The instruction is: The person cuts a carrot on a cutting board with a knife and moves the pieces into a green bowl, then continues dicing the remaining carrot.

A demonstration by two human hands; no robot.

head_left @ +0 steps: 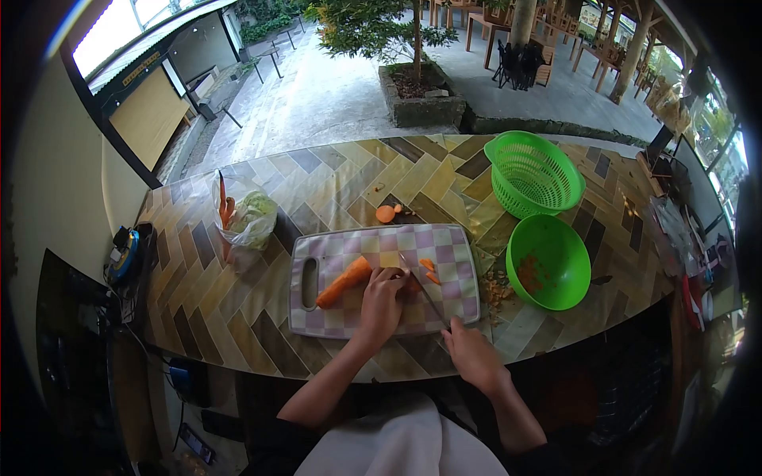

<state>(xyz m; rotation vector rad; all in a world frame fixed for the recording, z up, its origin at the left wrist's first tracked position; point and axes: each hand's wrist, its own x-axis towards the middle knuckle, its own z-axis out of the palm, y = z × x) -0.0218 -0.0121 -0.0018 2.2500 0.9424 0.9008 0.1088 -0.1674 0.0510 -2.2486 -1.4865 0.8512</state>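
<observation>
The whole carrot [343,284] lies aslant on the chequered cutting board [373,240], near the middle of the surface [238,317] and towards its near edge. It looks stiff and fairly light, and its peeled skin is probably damp and a little slippery; being round, it could roll. The thick middle seems the surest place to take hold, with fingertips tucked back from any blade.

The left hand [384,300] has its grip drawn in, fingers bunched and pressing down on a carrot piece [412,284] that shows only as a bit of orange beside the fingertips. The right hand [470,353] has its grip closed round the handle of the knife [429,301], whose blade points towards the far edge, just beside the left fingers. Cut slices [430,272] lie right of the blade; thin and crisp, they would likely snap if bent.

The surface wears a herringbone wood pattern. Towards its right edge stand a green colander [533,176] and, nearer, a green bowl [577,252] with orange bits inside. Towards the left edge sits a plastic bag [252,220] of vegetables. Past the far edge are pale paving, a planter [421,111] and wooden furniture under a roof.
</observation>
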